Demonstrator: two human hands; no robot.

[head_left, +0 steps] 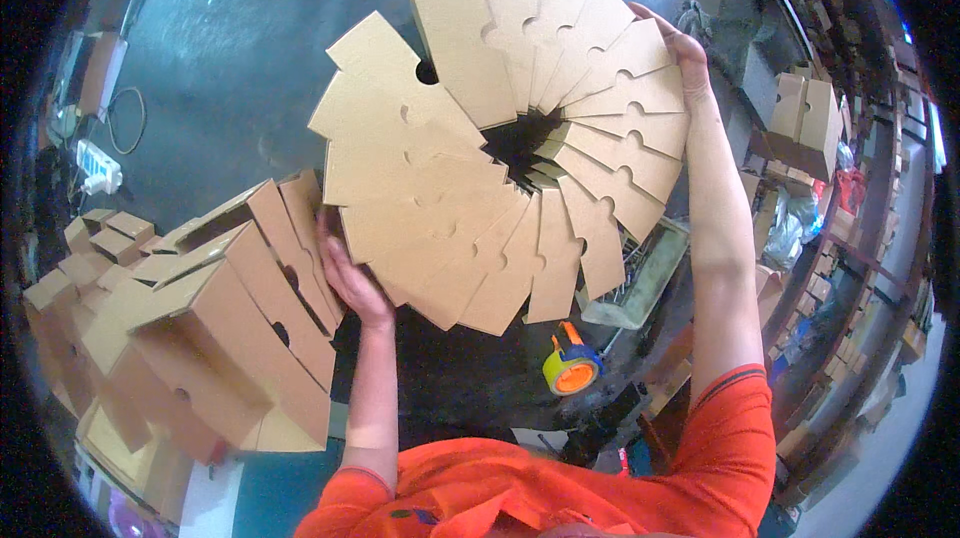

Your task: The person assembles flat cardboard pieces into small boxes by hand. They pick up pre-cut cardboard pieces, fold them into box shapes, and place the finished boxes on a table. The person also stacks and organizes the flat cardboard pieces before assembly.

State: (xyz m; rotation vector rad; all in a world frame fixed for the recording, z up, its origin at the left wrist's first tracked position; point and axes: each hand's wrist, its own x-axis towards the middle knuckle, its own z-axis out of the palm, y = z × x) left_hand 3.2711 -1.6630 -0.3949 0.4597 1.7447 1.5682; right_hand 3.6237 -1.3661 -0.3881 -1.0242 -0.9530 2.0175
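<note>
A ring of brown cardboard boxes [440, 228], fanned in overlapping layers with half-round thumb notches, lies on the dark table around a dark gap. My left hand [352, 278] rests along its lower left outer edge, open, with the fingers stretched upward against the boxes. My right hand [685, 50] reaches around its upper right outer edge, fingers extended and partly hidden behind the boxes. The hands press from opposite sides; neither is closed around a single box. One box [465, 43] at the top stands apart from its left neighbour.
Larger cardboard boxes [235, 338] crowd the lower left beside my left hand. Below the ring sit an orange and yellow tape dispenser [571, 370] and a metal tray [645, 283]. A white power strip [98, 170] is at the far left. Shelves [865, 268] line the right.
</note>
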